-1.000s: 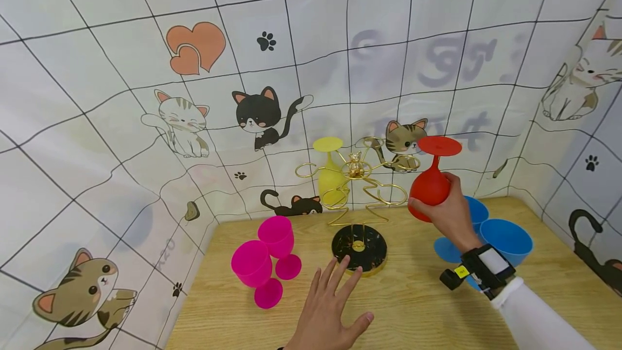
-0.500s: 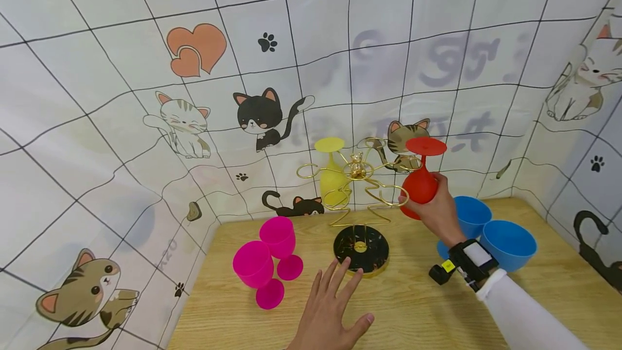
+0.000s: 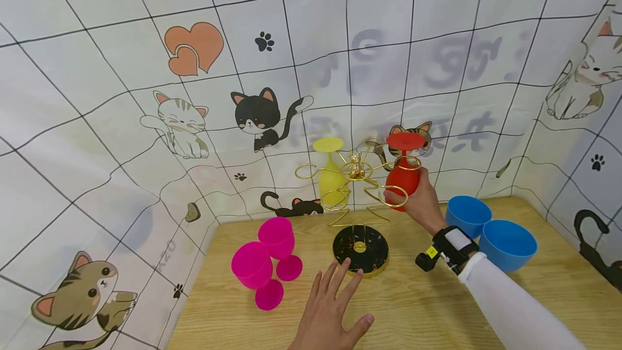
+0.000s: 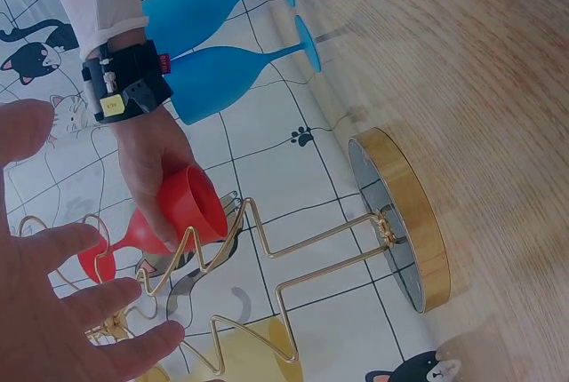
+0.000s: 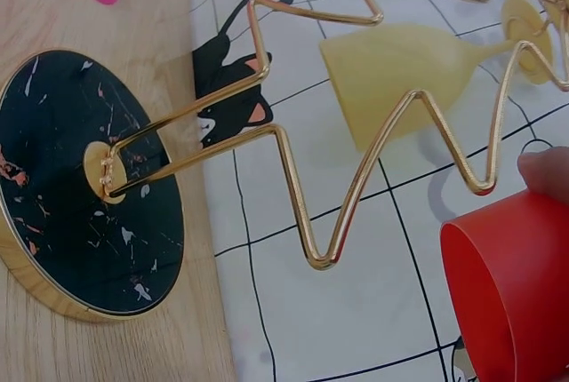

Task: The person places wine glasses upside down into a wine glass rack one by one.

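My right hand (image 3: 424,199) grips the bowl of a red plastic goblet (image 3: 402,177), held upside down at the right side of a gold wire glass rack (image 3: 356,169). The red stem is beside a right-hand loop; whether it is inside cannot be told. In the right wrist view the red bowl's rim (image 5: 480,302) faces the rack's base. A yellow goblet (image 3: 331,182) hangs upside down at the rack's back left. My left hand (image 3: 330,309) is spread, palm down, fingertips near the front of the round black base (image 3: 360,247); contact is unclear.
Two pink goblets (image 3: 251,264) stand upright on the wooden table (image 3: 403,307) left of the rack. To the right, beside my right forearm, are two blue goblets (image 3: 507,244). A cat-patterned sheet (image 3: 320,31) covers the wall close behind the rack.
My right hand has carried the red goblet leftward, from clear of the rack to behind its right-hand loops. The left hand has stayed in place.
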`<move>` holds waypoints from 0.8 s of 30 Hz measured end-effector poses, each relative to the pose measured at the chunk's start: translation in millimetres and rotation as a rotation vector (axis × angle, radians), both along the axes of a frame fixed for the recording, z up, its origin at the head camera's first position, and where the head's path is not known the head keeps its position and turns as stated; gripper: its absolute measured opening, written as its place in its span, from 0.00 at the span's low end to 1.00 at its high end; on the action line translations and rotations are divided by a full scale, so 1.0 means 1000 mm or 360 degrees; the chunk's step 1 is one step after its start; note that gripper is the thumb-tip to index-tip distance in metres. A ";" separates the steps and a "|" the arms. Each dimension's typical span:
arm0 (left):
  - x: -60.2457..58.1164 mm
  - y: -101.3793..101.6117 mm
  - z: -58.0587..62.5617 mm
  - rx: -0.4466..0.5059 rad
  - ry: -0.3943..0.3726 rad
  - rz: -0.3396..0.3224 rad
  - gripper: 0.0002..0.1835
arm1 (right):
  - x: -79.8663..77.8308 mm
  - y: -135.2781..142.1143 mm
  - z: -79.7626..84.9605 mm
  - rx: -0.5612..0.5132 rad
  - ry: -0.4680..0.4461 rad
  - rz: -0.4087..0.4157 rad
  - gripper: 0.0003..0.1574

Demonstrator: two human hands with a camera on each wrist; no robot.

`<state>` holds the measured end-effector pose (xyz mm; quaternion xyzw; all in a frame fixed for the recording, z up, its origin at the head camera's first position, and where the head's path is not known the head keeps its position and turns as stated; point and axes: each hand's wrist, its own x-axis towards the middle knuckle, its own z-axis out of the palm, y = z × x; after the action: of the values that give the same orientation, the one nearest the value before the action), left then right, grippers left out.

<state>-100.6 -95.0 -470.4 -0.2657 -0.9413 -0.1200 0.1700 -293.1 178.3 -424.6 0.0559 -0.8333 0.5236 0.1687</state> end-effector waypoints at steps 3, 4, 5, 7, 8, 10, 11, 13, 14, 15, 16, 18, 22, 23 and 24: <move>0.001 0.000 0.000 0.0002 -0.0042 -0.0001 0.36 | -0.005 -0.002 -0.002 0.0005 0.0029 0.0080 0.57; 0.001 0.000 0.000 0.0002 -0.0061 0.0000 0.36 | -0.006 -0.003 -0.002 0.0000 0.0035 0.0099 0.57; 0.001 0.000 0.000 0.0003 -0.0083 0.0001 0.36 | -0.007 -0.004 -0.002 -0.0003 0.0042 0.0120 0.57; 0.001 0.001 0.000 0.0011 -0.0125 0.0005 0.35 | -0.010 -0.005 -0.002 -0.0015 0.0059 0.0169 0.57; 0.001 0.001 0.000 0.0017 -0.0140 0.0005 0.35 | -0.011 -0.006 -0.001 -0.0027 0.0062 0.0191 0.56; 0.001 0.001 0.000 0.0029 -0.0153 0.0002 0.35 | -0.012 -0.008 0.001 -0.0072 0.0060 0.0242 0.56; 0.000 0.001 0.000 0.0036 -0.0154 -0.0001 0.34 | -0.012 -0.008 0.003 -0.0090 0.0059 0.0269 0.55; 0.000 0.002 -0.001 0.0035 -0.0147 -0.0003 0.34 | -0.012 -0.010 0.006 -0.0101 0.0060 0.0306 0.54; -0.001 0.002 -0.001 0.0038 -0.0143 -0.0005 0.34 | -0.011 -0.011 0.009 -0.0098 0.0056 0.0322 0.53; -0.001 0.002 -0.001 0.0040 -0.0143 -0.0005 0.34 | -0.011 -0.011 0.011 -0.0094 0.0056 0.0337 0.52; -0.002 0.002 -0.001 0.0039 -0.0142 -0.0005 0.34 | -0.011 -0.012 0.013 -0.0082 0.0059 0.0352 0.50; -0.002 0.002 -0.001 0.0039 -0.0141 -0.0005 0.33 | -0.013 -0.014 0.016 -0.0061 0.0067 0.0391 0.47; -0.002 0.002 0.000 0.0040 -0.0110 -0.0007 0.33 | -0.016 -0.020 0.021 -0.0143 0.0022 0.0484 0.45; -0.002 0.002 0.000 0.0035 -0.0098 -0.0007 0.33 | -0.017 -0.021 0.022 -0.0163 0.0005 0.0501 0.44; -0.002 0.002 0.000 0.0032 -0.0089 -0.0006 0.33 | -0.018 -0.022 0.023 -0.0179 -0.0010 0.0516 0.45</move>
<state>-103.0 -92.8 -470.2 -0.2623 -0.9440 -0.1370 0.1462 -311.1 156.4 -402.0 0.1783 -0.7832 0.5900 0.0822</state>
